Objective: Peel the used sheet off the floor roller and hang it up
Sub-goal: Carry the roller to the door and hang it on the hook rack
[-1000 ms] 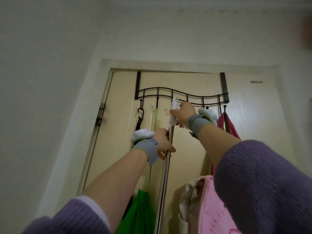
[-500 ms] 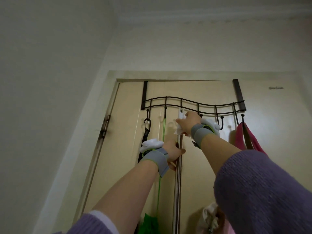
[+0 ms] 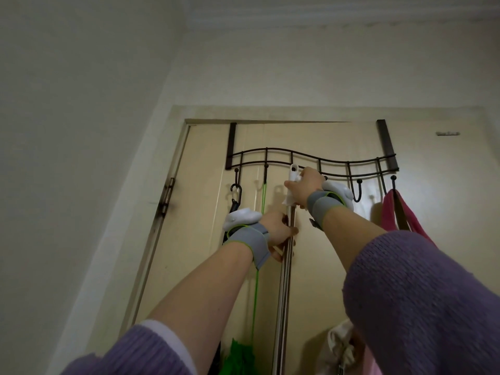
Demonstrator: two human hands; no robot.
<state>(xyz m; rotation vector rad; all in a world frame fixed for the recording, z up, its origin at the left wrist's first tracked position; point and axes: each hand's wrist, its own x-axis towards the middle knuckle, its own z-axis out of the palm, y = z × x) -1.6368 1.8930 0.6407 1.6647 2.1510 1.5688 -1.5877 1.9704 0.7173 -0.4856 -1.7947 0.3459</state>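
Steel pole, the long handle of the floor roller, stands almost upright against a cream door, seen from the head camera looking up. Its white plastic tip with a hanging hole sits right at a dark wire rack hooked over the top of the door, level with the hooks. The roller head itself is below the picture and cannot be seen.

Left hand is wrapped closed around the pole, partway down from the tip. Right hand is higher, closed around the top of the handle, with a crumpled white sheet pinched against the pole under its fingers. Both wrists wear grey bands.

Whether the hole is already over a hook is hidden behind the right hand. The step looks like seating the handle on the rack. To do it well, the left hand should carry the weight and keep the pole vertical, while the right hand guides the hole onto the hook, then lowers slowly until the hook takes the load before either grip loosens.

A free hook hangs just right of the hands. A green cord and a black strap hang to the left, pink cloth to the right.
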